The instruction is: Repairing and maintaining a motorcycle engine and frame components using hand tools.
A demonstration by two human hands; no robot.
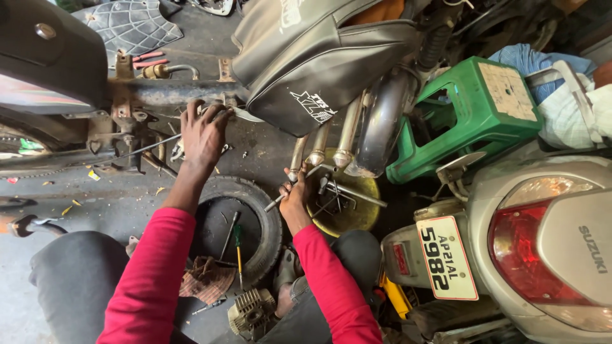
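My left hand (203, 132) reaches up to the rusty frame of a stripped motorcycle (159, 92), fingers curled on a part just under the frame tube. My right hand (294, 194) is closed on a metal tool (275, 202) beside a yellow tray (357, 216) that holds several wrenches and rods. Both arms wear red sleeves. A black seat cover (319, 57) hangs above the right hand.
A small tyre (271, 216) lies on the floor between my arms with a green-handled screwdriver (238, 245) inside. A green plastic stool (484, 108) lies tipped at right. A grey scooter's rear (548, 242) fills the lower right. A rag (207, 280) and an engine part (252, 312) lie near my knees.
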